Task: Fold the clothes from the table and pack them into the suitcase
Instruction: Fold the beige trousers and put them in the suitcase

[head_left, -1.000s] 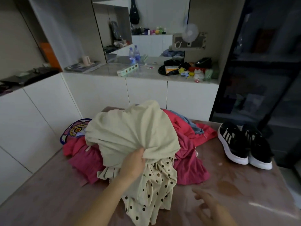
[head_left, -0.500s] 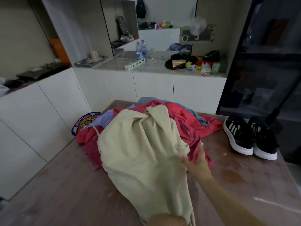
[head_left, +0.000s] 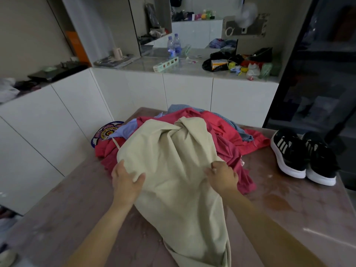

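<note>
The beige garment (head_left: 173, 180) is lying draped over a heap of red and blue clothes (head_left: 227, 132) and trailing down toward the near edge of the surface (head_left: 57, 218). Its upper part is bunching into a knot of folds on top of the heap.

The step in hand, as I judge it, is drawing this piece clear of the heap and spreading it flat for folding. Doing that well is calling for both hands pulling evenly toward the bare near part of the surface. They should be lifting enough that the red cloth underneath is not dragging along, then shaking out the bunched top before making any fold.

The left hand (head_left: 126, 180) is gripping the garment's left edge, thumb lying on top of the cloth and fingers tucked round it. The right hand (head_left: 221, 176) is pinching the right edge with curled fingers, knuckles up. The garment is stretching between the two hands, most of its length running below them toward the person, the crumpled part lying beyond them.

A pair of black shoes (head_left: 304, 155) is standing well apart to the right. No suitcase is showing here.
</note>
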